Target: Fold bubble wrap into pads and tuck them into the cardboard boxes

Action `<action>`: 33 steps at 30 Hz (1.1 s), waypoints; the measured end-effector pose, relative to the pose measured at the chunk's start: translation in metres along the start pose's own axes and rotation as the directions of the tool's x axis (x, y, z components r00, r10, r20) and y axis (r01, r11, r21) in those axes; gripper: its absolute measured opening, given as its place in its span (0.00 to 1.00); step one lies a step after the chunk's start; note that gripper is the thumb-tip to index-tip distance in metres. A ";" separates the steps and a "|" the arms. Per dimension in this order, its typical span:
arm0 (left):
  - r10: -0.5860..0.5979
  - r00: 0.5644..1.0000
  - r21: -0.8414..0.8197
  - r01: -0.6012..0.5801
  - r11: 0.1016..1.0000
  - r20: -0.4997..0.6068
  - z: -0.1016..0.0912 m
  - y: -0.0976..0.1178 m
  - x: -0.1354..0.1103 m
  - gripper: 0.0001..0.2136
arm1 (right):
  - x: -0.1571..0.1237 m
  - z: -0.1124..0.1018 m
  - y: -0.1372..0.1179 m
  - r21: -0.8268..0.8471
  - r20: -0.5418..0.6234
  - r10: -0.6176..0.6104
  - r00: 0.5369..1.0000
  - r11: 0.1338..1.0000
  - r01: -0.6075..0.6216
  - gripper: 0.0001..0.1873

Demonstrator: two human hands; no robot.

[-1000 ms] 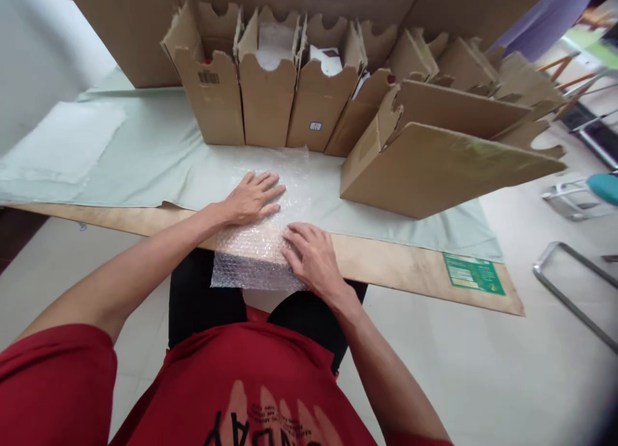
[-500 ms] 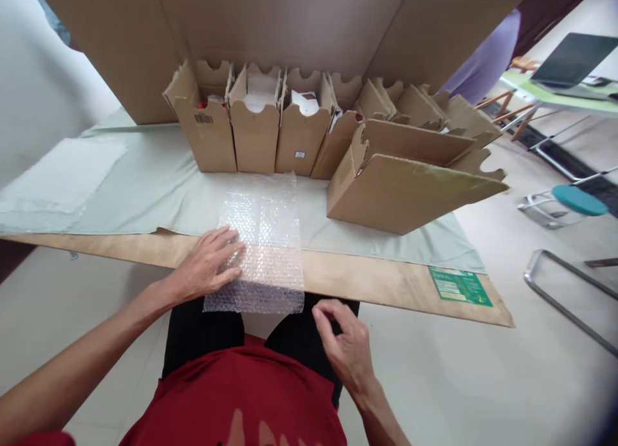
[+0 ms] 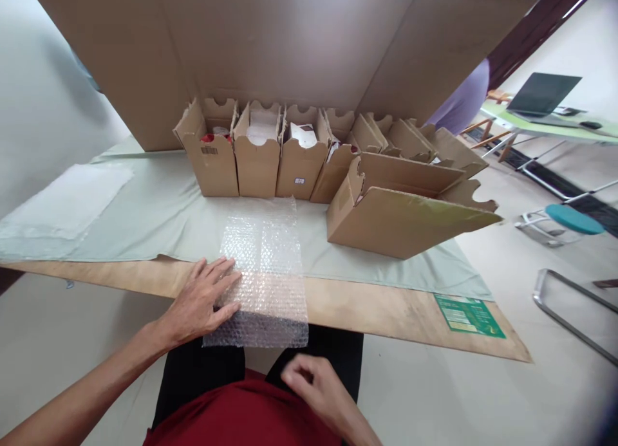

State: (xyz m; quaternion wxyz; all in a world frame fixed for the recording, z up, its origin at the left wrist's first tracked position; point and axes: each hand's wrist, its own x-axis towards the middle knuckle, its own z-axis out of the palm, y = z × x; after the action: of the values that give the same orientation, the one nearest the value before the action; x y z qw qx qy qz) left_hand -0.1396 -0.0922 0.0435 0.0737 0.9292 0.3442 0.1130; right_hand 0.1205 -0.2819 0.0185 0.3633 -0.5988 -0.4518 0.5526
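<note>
A sheet of clear bubble wrap [image 3: 264, 285] lies on the table, its near end hanging over the wooden front edge. My left hand [image 3: 203, 301] rests flat on its left side, fingers spread. Over my lap, just below the hanging end and apart from it, is my right hand [image 3: 318, 385]. Its fingers are curled in, with thumb and forefinger close together. It is slightly blurred, and I see nothing in it.
Behind the bubble wrap stands a row of cardboard boxes [image 3: 258, 169] against a tall cardboard panel [image 3: 290, 40]. A larger slanted cardboard box [image 3: 410, 221] is to the right. White sheets [image 3: 67, 198] lie on the left. A teal stool [image 3: 574, 219] and a laptop [image 3: 545, 95] are farther right.
My right hand has moved left and down, closer to my body. My left hand stays on the bubble wrap. The whole view has tilted up a little, so things sit lower.
</note>
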 end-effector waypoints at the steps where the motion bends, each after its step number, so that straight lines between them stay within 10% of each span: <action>1: 0.002 1.000 -0.008 -0.002 1.000 -0.008 -0.002 -0.002 0.003 0.22 | -0.009 -0.015 -0.009 -0.101 0.038 -0.014 0.999 0.995 0.017 0.17; 6: 0.026 0.997 -0.036 -0.029 0.999 -0.071 -0.011 -0.007 0.049 0.22 | 0.002 -0.071 -0.071 -0.384 -0.184 -0.340 0.922 0.889 0.250 0.11; 11: 0.032 0.998 0.008 -0.033 0.999 0.051 -0.004 -0.004 0.106 0.27 | 0.130 -0.047 -0.119 -0.653 -0.046 -0.640 0.767 0.600 0.461 0.18; 15: 0.081 0.987 0.038 -0.087 0.995 0.137 0.013 0.002 0.113 0.30 | 0.227 -0.025 -0.133 -0.822 0.106 -0.518 0.849 0.434 0.368 0.22; 19: 0.062 0.992 0.071 -0.070 0.995 0.113 0.023 0.004 0.107 0.30 | 0.262 -0.047 -0.125 -0.902 0.043 -0.454 0.890 0.366 0.230 0.22; 24: 0.057 0.990 0.053 -0.064 0.997 0.132 0.019 0.004 0.108 0.29 | 0.215 -0.087 -0.099 -0.921 -0.145 -0.510 0.848 0.382 0.072 0.21; 29: 0.005 1.000 -0.024 -0.004 1.000 0.013 0.013 -0.003 0.097 0.27 | 0.074 -0.052 -0.048 -0.764 -0.242 -0.675 0.697 0.575 0.292 0.13; 33: -0.136 0.978 -0.084 0.124 0.989 -0.158 0.008 -0.023 0.066 0.22 | -0.022 -0.005 0.012 -0.300 -0.427 -0.300 0.853 0.937 0.180 0.09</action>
State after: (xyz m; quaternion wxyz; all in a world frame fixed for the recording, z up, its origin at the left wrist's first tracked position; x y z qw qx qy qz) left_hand -0.1029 -0.0321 0.0413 0.0866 0.8889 0.4047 0.1962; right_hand 0.1276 -0.3062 0.0153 0.4495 -0.6929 -0.4886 0.2813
